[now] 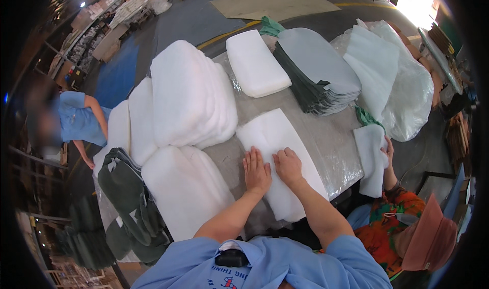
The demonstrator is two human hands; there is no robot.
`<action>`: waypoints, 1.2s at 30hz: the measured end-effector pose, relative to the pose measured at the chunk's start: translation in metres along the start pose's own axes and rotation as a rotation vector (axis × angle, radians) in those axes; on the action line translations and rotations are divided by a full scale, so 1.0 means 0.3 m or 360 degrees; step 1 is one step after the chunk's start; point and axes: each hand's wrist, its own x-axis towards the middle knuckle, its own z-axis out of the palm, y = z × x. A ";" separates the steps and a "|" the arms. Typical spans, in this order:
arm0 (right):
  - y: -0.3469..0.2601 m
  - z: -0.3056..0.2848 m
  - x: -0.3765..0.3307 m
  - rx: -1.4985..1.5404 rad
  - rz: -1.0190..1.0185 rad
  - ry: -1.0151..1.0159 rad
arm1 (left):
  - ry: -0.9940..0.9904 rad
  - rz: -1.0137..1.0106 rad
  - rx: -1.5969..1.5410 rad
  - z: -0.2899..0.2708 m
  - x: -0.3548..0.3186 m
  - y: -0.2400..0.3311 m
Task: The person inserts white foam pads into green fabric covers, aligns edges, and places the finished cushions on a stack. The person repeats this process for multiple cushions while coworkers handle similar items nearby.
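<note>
A white rectangular padding sheet (300, 159) with rounded corners lies before me on the plastic-covered table (224, 159). Flat on its left edge rests my left hand (256, 171), its fingers stretched out and pointing away from me. Close beside it, my right hand (288, 165) presses on the sheet with curled fingers that seem to pinch the soft surface; the fingertips are partly hidden. Shallow creases show in the padding beyond both hands.
Thick white padding stacks (188, 95) stand left, beside dark green fabric pieces (125, 187). Farther off are a smaller white stack (257, 62) and grey-green panels (321, 60). A co-worker at right holds a white pad (369, 156); another person in blue (81, 116) stands left.
</note>
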 end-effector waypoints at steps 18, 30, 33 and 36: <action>-0.234 0.134 0.428 -0.0591 0.0116 -0.0742 | -0.0077 0.0413 0.0090 -0.025 0.096 0.084; -0.050 0.186 0.444 -0.0236 -0.0104 -0.0505 | 0.0303 -0.0401 -0.0908 -0.039 0.263 -0.127; -0.076 0.227 0.463 -0.0175 -0.0099 -0.0371 | 0.0436 -0.0249 -0.0540 0.022 0.296 -0.165; -0.001 0.234 0.469 -0.0185 0.0198 -0.0159 | 0.0229 -0.0276 -0.0515 0.044 0.301 -0.102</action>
